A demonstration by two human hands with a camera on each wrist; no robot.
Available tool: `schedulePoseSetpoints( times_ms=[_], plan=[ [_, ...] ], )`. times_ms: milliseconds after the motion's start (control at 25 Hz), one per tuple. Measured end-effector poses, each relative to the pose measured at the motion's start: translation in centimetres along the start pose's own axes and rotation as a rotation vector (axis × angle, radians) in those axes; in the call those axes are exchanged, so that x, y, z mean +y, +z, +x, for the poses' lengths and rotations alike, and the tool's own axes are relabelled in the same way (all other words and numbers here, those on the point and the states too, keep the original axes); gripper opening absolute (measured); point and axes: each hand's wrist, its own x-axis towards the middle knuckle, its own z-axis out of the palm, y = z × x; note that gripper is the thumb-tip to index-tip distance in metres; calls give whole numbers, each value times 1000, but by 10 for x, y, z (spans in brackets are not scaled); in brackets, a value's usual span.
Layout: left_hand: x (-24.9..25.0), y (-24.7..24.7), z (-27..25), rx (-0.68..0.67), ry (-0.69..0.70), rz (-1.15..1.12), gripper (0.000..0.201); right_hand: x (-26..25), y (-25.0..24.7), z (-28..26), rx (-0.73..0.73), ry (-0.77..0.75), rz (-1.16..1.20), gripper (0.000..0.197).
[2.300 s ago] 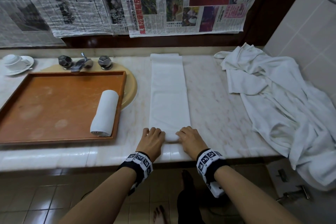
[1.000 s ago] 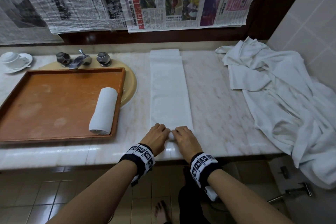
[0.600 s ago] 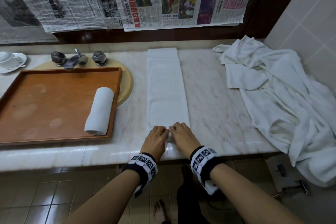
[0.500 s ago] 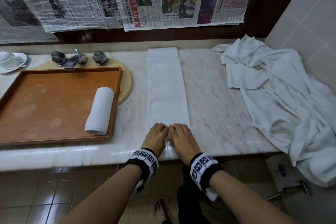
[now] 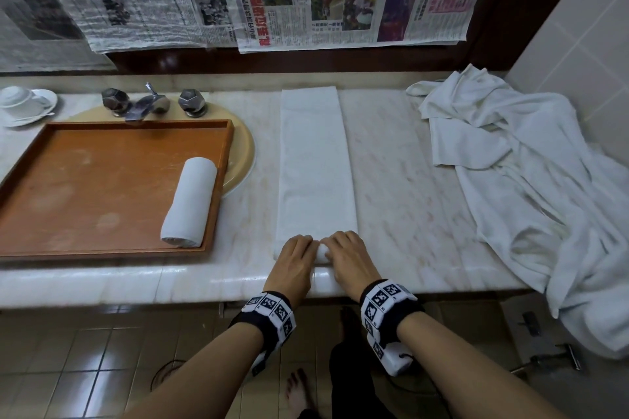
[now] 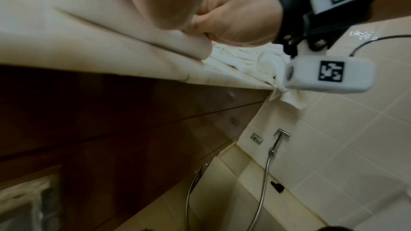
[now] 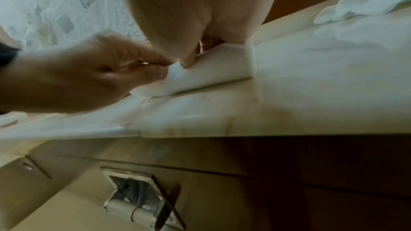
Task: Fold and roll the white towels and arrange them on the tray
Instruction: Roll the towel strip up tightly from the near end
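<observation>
A long folded white towel lies lengthwise on the marble counter. Its near end is turned into a small roll, also seen as a thin white roll in the right wrist view. My left hand and right hand sit side by side on that roll, fingers curled over it and thumbs tucked against it. The left hand pinches the roll's edge. One finished rolled towel lies at the right side of the orange tray.
A heap of loose white towels covers the counter's right end and hangs over its edge. The tray sits over a beige basin with a chrome tap. A cup and saucer stand at the far left. Newspaper covers the back wall.
My hands have slid from the roll's two ends toward its middle and now touch each other. The towel's near end stays rolled under them.
</observation>
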Motion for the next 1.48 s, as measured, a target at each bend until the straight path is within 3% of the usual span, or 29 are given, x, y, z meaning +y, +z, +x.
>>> schedulePoseSetpoints(
  times_ms=[200,280,360,480,560,720,840,920,1040,1160,1360,1480],
  plan=[
    [-7,-8,32,-140,-42,-1,31,-5,9,-7,39,-54,-98,60],
    [1,-12,38,-164,-82,44,32,0,7,0,85,-52,-32,47],
    [4,-13,32,-82,-129,22,38,4,0,7,17,-10,58,41],
    [3,-7,8,30,-9,-74,45,10,-3,3,-146,34,88,35],
    [-1,-4,2,15,51,-99,47,7,0,-2,-66,32,59,34],
    [-6,-5,26,-131,-69,-91,38,-2,13,-13,127,-40,-88,51],
    [-10,-8,44,-250,-108,-13,39,-5,16,-23,80,-91,-164,69],
    [-8,-10,43,-198,-105,2,36,1,15,-18,43,-79,-180,79],
    [-9,-5,29,-11,-59,-27,36,10,10,-1,121,-66,-88,50],
    [-8,1,8,52,40,-32,43,17,8,3,110,-84,29,48],
    [-6,2,14,-31,14,-18,41,7,14,-19,109,-72,-157,45],
    [-4,-6,34,-182,-71,42,38,-1,14,-15,70,-64,-154,52]
  ],
)
